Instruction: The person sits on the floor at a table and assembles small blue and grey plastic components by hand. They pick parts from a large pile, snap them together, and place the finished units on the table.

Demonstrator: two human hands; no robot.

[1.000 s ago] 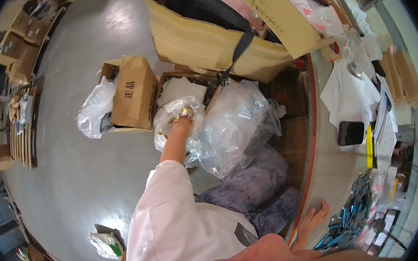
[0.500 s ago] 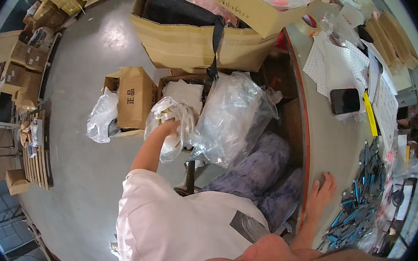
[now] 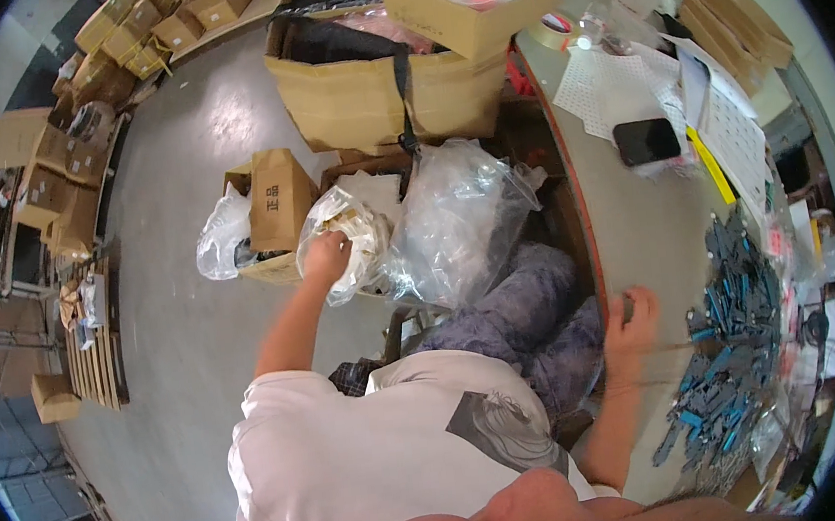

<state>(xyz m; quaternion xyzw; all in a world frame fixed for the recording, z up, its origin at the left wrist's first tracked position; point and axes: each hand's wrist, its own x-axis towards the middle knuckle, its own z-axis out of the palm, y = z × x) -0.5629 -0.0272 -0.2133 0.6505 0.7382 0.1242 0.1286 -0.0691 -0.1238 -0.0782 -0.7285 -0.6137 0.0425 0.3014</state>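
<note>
My left hand [image 3: 328,256] is at the mouth of a clear plastic bag [image 3: 348,289] with whitish and yellowish pieces inside. Its fingers are curled together; what they hold, if anything, is too small to make out. Against that bag stands a larger, bulging clear plastic bag [image 3: 454,222], just in front of my knees. My right hand [image 3: 633,322] rests by the red-edged rim of the table [image 3: 627,240], fingers apart and slightly bent, nothing visible in it. Farther right on the tabletop lies a spread pile of small black and blue pieces [image 3: 723,352].
A large cardboard box [image 3: 392,97] with a black strap stands ahead, a smaller open box [image 3: 473,4] on top. A brown carton [image 3: 278,202] sits left of the bags. On the table are a black phone [image 3: 646,142], a yellow strip [image 3: 711,164] and a tape roll [image 3: 550,32].
My left hand has drawn back from deeper in the bag to its near rim. My right hand's fingers have bent and come closer together beside the table edge. The view has shifted.
</note>
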